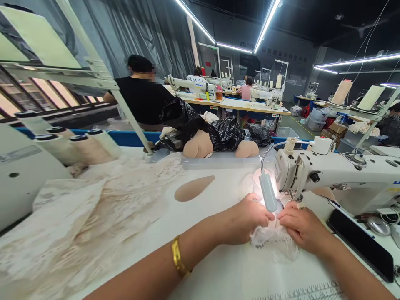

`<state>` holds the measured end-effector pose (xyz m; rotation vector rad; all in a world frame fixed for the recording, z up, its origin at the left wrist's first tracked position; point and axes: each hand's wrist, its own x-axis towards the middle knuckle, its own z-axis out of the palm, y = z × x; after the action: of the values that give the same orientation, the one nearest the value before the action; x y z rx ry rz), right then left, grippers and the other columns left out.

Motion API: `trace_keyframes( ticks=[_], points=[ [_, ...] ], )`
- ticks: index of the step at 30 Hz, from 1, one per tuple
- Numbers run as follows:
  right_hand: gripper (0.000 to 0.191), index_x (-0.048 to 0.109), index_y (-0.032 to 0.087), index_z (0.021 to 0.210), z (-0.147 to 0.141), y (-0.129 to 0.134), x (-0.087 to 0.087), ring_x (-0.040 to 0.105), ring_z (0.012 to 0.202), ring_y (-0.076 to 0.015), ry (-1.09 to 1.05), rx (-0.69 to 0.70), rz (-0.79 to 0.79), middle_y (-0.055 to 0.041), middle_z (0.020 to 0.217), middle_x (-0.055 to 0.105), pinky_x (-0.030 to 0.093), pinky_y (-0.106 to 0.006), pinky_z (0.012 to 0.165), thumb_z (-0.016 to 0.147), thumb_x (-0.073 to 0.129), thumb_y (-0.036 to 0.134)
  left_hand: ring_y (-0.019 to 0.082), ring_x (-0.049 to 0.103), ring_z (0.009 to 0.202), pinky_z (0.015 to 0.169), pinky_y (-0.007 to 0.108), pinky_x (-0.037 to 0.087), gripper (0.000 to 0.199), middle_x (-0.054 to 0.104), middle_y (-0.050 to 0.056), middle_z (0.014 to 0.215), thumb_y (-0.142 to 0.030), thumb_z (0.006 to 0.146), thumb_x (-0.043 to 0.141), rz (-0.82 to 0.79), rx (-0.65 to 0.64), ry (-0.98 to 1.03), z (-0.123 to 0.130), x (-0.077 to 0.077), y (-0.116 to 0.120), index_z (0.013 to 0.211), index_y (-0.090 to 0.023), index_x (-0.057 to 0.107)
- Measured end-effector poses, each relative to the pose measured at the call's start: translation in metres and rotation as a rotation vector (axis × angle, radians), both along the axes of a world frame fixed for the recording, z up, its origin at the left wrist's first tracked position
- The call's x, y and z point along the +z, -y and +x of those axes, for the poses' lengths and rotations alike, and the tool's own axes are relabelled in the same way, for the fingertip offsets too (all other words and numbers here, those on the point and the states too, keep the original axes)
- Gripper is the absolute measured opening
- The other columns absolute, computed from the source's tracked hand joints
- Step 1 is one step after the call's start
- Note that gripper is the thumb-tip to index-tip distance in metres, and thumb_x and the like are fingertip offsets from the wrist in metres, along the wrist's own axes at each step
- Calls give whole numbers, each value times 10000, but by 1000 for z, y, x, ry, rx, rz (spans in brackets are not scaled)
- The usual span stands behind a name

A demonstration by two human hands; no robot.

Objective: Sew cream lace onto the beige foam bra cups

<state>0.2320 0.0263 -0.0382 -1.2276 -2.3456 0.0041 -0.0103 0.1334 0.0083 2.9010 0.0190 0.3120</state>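
My left hand (250, 217) is closed on a piece of pale lace fabric (269, 238), its thumb and fingers pinched at the cloth's edge. On the other side of the same cloth, my right hand (301, 225) pinches it too, just below the needle area of a white sewing machine (312, 168). A grey lamp (268, 193) on a bendy neck lights the spot and hides part of the cloth. Farther left on the table lies a beige teardrop-shaped pad (193, 188), touched by neither hand.
White lace fabric (125, 208) spreads over the table's left side. Thread cones (89, 146) stand behind it. Beige cups (198, 145) and black plastic bags (228, 135) line the far edge. At right lie a phone (361, 243) and a ruler (309, 291). A co-worker (140, 96) sits beyond.
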Motion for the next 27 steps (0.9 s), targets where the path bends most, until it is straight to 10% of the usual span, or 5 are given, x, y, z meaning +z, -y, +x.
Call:
trace_keyframes(
  ticks=[12,27],
  points=[
    [382,675,275,1179,10,0,-3,654,857,-265,32,-188,49,-51,955,755,552,-412,801,917,488,69,224,628,841,1024,447,371,339,717,5,810,-57,693,626,-24,97,-4,3,-2,-6,969,-244,686],
    [266,648,234,1115,7,-2,5,700,1009,-271,-114,-234,127,-83,1056,764,603,-409,838,999,438,121,191,613,826,966,386,354,185,734,4,874,-44,777,595,-39,72,45,6,-6,-11,824,-216,644]
  ],
)
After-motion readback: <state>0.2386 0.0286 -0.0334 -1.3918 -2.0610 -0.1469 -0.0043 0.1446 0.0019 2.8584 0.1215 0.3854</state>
